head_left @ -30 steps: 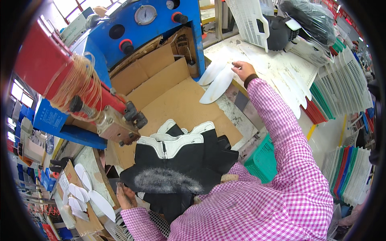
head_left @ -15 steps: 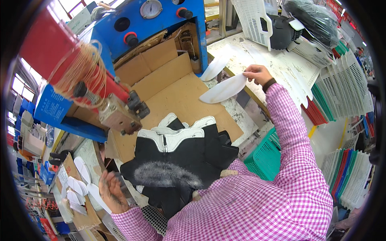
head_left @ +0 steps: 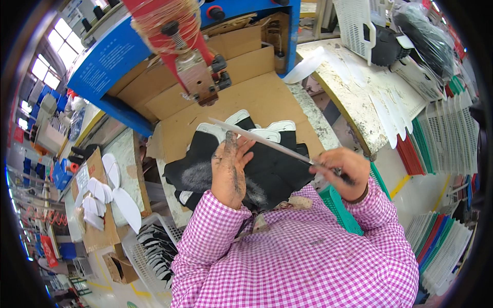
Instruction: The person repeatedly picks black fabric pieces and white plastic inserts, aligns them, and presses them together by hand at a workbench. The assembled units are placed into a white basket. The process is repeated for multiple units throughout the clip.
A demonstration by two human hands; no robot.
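Pinched at one end by my right hand (head_left: 341, 173) is a thin white insole-shaped sheet (head_left: 277, 146), seen nearly edge-on and slanting up to the left. My left hand (head_left: 230, 172), blackened with smudges, is raised beside the sheet's far part with fingers apart; whether it touches the sheet I cannot tell. Beneath both hands lies a pile of black shoe uppers (head_left: 280, 177) with white trim, a pale dusty patch on the top one. Part of the pile is hidden by my left hand and forearm.
A red machine arm with a metal head (head_left: 197, 77) hangs over a cardboard-lined blue machine (head_left: 110, 61). More white sheets lie on the right table (head_left: 354, 110) and on the left bench (head_left: 146, 190). A green basket (head_left: 341, 210) and a white basket (head_left: 136, 251) flank me.
My right hand has brought the white sheet from the right table's edge back over the black pile. My left hand has come up from the lower left to the sheet. The view has shifted left.
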